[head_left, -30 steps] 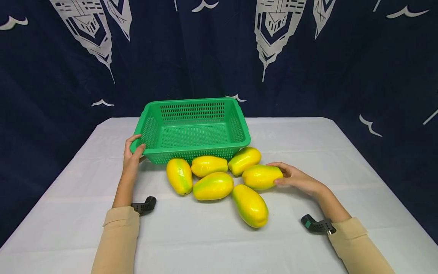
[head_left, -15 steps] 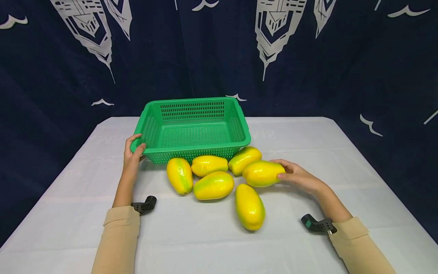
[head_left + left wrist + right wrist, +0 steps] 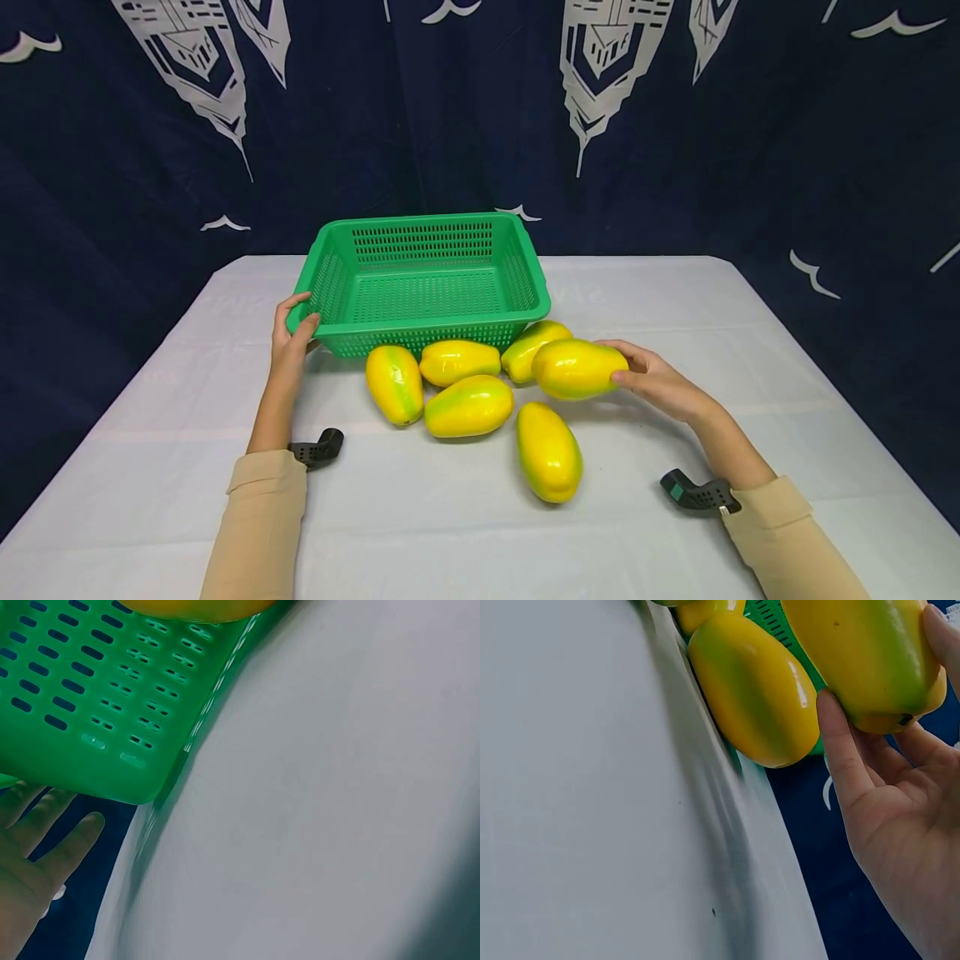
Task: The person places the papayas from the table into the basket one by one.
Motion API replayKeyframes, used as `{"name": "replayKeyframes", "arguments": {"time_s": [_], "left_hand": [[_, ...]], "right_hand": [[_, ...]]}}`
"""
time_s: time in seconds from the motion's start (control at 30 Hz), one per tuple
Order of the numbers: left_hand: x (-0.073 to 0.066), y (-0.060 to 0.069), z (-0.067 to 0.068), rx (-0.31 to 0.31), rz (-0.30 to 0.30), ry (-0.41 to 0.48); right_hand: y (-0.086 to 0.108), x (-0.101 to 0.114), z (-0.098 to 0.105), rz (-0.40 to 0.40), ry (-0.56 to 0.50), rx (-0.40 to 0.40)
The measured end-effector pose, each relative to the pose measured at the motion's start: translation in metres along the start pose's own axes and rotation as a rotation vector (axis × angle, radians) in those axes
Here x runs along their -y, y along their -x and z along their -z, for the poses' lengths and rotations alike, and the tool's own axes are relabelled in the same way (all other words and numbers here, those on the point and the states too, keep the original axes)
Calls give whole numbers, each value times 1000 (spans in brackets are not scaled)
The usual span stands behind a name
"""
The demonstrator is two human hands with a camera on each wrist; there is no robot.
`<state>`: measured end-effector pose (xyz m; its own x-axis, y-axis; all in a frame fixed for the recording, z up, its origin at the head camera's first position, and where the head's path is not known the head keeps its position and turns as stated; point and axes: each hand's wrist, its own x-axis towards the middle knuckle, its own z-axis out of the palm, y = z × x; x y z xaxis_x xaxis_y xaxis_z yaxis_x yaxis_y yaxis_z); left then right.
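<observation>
Nearest, one papaya (image 3: 550,454) lies on the white tabletop (image 3: 427,533). Behind it, four papayas (image 3: 468,407) cluster before a green perforated basket (image 3: 435,324); at their right, the right hand (image 3: 658,387) grips another papaya (image 3: 577,369), fingers round its end. The left hand (image 3: 289,343) grips the basket's near-left corner; navy curtain (image 3: 450,108) behind.

white-covered table (image 3: 435,533) before a dark blue, white-patterned curtain (image 3: 450,125)

A glossy, green-streaked yellow papaya (image 3: 576,369) is held sideways, nearer and to the right of an upright, rectangular, slotted green plastic basket (image 3: 420,326).
</observation>
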<state>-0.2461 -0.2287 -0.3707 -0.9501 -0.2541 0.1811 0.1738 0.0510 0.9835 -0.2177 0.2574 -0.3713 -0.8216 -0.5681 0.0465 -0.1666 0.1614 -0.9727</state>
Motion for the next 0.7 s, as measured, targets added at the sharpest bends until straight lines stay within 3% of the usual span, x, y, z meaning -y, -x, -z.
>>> {"name": "replayKeyframes", "arguments": {"time_s": [0.27,0.7], "left_hand": [[2,-1,0,5,-9,-2],[1,0,0,1,-5,-7]], "right_hand": [[-1,7,-6,65,-40,-30],[-3,27,-20,29,53,-198]]}}
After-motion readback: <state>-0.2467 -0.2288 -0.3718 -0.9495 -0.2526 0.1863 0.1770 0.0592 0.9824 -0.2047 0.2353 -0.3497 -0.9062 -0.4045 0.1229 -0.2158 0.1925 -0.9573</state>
